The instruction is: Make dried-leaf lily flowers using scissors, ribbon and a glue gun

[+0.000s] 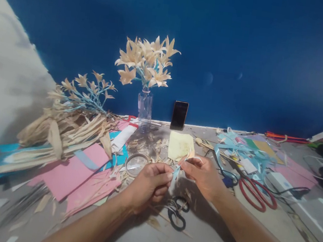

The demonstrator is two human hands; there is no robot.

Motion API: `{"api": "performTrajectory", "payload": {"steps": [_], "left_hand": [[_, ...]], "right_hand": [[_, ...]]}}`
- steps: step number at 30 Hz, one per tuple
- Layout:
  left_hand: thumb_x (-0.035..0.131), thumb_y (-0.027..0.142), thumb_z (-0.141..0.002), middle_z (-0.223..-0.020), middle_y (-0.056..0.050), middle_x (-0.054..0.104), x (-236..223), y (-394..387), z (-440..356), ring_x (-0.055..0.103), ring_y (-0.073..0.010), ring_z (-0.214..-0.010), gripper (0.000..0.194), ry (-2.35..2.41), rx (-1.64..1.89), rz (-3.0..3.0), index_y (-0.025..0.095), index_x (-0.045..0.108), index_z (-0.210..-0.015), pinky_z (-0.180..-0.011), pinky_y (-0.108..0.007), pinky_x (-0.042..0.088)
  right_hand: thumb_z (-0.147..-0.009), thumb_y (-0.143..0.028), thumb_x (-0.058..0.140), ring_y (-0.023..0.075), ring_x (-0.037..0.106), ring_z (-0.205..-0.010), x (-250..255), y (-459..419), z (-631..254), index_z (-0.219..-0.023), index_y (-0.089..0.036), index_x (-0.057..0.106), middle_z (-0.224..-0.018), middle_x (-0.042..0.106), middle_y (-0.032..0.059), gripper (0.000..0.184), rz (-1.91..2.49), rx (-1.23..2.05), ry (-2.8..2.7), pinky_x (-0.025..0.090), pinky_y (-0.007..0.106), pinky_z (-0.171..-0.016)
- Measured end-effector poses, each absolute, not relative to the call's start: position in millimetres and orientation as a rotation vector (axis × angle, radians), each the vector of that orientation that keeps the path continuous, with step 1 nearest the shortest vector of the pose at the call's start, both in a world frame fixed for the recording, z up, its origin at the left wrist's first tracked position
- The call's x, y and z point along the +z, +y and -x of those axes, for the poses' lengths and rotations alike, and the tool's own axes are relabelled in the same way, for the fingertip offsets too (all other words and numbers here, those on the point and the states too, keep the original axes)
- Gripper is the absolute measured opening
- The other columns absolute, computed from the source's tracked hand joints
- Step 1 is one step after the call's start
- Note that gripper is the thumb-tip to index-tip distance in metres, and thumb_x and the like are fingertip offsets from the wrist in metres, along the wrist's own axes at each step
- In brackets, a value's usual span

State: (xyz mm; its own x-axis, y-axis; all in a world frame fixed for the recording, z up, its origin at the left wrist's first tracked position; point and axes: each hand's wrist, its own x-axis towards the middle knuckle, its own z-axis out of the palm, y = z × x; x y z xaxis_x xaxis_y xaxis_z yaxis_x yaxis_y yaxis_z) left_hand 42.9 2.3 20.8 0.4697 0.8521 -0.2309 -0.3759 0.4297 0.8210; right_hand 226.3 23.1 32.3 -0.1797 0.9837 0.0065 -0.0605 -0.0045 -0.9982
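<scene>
Between my two hands is a small strip of light blue paper [175, 173]. My left hand [155, 183] pinches its lower left side between thumb and fingers. From the right, my right hand [199, 174] pinches the upper part, where a pale, petal-like tip pokes out above the fingers; what it joins is hidden. Below the hands lie black-handled scissors [178, 213] on the table. Behind them sits a yellow paper square [180, 146], and a roll of clear tape [136, 164] lies just left of my left hand.
Cream flowers [148, 61] stand in a clear bottle [144, 109]. A phone [179, 114] leans against the blue wall. Dried husks [67, 136] and pink paper [74, 171] cover the left; red-handled scissors [256, 193], blue strips [230, 144] and a power strip [301, 211] lie right.
</scene>
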Motion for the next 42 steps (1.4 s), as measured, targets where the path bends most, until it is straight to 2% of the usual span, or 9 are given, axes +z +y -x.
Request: {"api": "performTrajectory", "payload": {"steps": [4, 8, 11, 16, 22, 31, 33, 37, 42], "left_hand": [[0.074, 0.031, -0.074, -0.059, 0.006, 0.046, 22, 0, -43, 0.025, -0.0027, -0.042, 0.024, 0.706, 0.848, -0.816, 0.016, 0.058, -0.083, -0.039, -0.017, 0.015], [0.076, 0.017, -0.066, -0.065, 0.007, 0.046, 24, -6, -48, 0.039, -0.0065, -0.055, 0.028, 0.829, 0.916, -1.123, 0.018, 0.056, -0.087, -0.049, -0.018, 0.031], [0.068, 0.01, -0.067, -0.067, 0.007, 0.044, 22, -10, -55, 0.04, -0.0083, -0.06, 0.021, 1.011, 1.005, -1.345, 0.019, 0.055, -0.082, -0.056, -0.02, 0.035], [0.058, 0.011, -0.076, -0.065, 0.006, 0.043, 12, -11, -59, 0.038, -0.0097, -0.058, 0.01, 1.186, 1.147, -1.55, 0.02, 0.054, -0.074, -0.055, -0.023, 0.032], [0.063, 0.019, -0.08, -0.063, 0.006, 0.046, 9, -12, -57, 0.04, -0.0105, -0.057, 0.013, 1.211, 1.158, -1.536, 0.02, 0.053, -0.072, -0.056, -0.024, 0.033], [0.06, 0.025, -0.088, -0.076, 0.003, 0.054, 7, -16, -55, 0.05, -0.0126, -0.064, 0.009, 1.192, 1.225, -1.491, 0.022, 0.055, -0.094, -0.061, -0.025, 0.041], [0.057, 0.026, -0.091, -0.077, 0.003, 0.055, 7, -16, -55, 0.051, -0.0132, -0.066, 0.004, 1.192, 1.25, -1.543, 0.022, 0.055, -0.09, -0.062, -0.026, 0.042], [0.053, 0.023, -0.093, -0.08, 0.0, 0.055, 11, -16, -53, 0.054, -0.0153, -0.074, 0.014, 1.189, 1.268, -1.654, 0.022, 0.055, -0.08, -0.068, -0.028, 0.043], [0.055, 0.021, -0.092, -0.089, -0.002, 0.056, 19, -18, -54, 0.055, -0.0166, -0.083, 0.015, 1.123, 1.338, -1.582, 0.021, 0.056, -0.077, -0.076, -0.029, 0.044]], "right_hand": [[-0.064, -0.04, 0.085, 0.0097, 0.042, -0.055, 30, 21, -223, -0.061, -0.015, 0.066, -0.057, 0.054, -0.0026, 0.032, 1.091, 1.294, -1.195, 0.033, 0.025, -0.054], [-0.062, -0.038, 0.085, 0.0116, 0.048, -0.058, 28, 20, -222, -0.059, -0.015, 0.065, -0.059, 0.059, -0.0007, 0.03, 1.11, 1.209, -1.143, 0.038, 0.026, -0.056], [-0.063, -0.038, 0.084, 0.0121, 0.048, -0.059, 25, 17, -222, -0.059, -0.015, 0.064, -0.059, 0.058, -0.0009, 0.03, 1.137, 1.164, -1.147, 0.039, 0.025, -0.057], [-0.066, -0.038, 0.082, 0.0121, 0.048, -0.059, 20, 13, -220, -0.06, -0.016, 0.063, -0.059, 0.058, -0.0016, 0.03, 1.156, 1.148, -1.175, 0.039, 0.025, -0.056], [-0.07, -0.036, 0.077, 0.0115, 0.045, -0.057, 23, 8, -217, -0.058, -0.017, 0.058, -0.057, 0.052, -0.0033, 0.029, 1.17, 1.106, -1.229, 0.037, 0.024, -0.055], [-0.073, -0.04, 0.077, 0.012, 0.046, -0.06, 19, 10, -223, -0.062, -0.016, 0.061, -0.06, 0.054, -0.0024, 0.03, 1.157, 1.093, -1.246, 0.038, 0.024, -0.056], [-0.075, -0.041, 0.077, 0.0125, 0.047, -0.061, 17, 11, -225, -0.064, -0.016, 0.063, -0.061, 0.055, -0.002, 0.031, 1.148, 1.091, -1.264, 0.039, 0.025, -0.058], [-0.078, -0.044, 0.075, 0.0142, 0.049, -0.063, 19, 10, -227, -0.068, -0.017, 0.065, -0.064, 0.057, -0.0004, 0.03, 1.106, 1.07, -1.34, 0.041, 0.026, -0.059], [-0.084, -0.041, 0.07, 0.017, 0.054, -0.066, 25, 8, -230, -0.075, -0.019, 0.068, -0.069, 0.063, 0.0019, 0.024, 1.025, 0.959, -1.522, 0.044, 0.028, -0.063]]}}
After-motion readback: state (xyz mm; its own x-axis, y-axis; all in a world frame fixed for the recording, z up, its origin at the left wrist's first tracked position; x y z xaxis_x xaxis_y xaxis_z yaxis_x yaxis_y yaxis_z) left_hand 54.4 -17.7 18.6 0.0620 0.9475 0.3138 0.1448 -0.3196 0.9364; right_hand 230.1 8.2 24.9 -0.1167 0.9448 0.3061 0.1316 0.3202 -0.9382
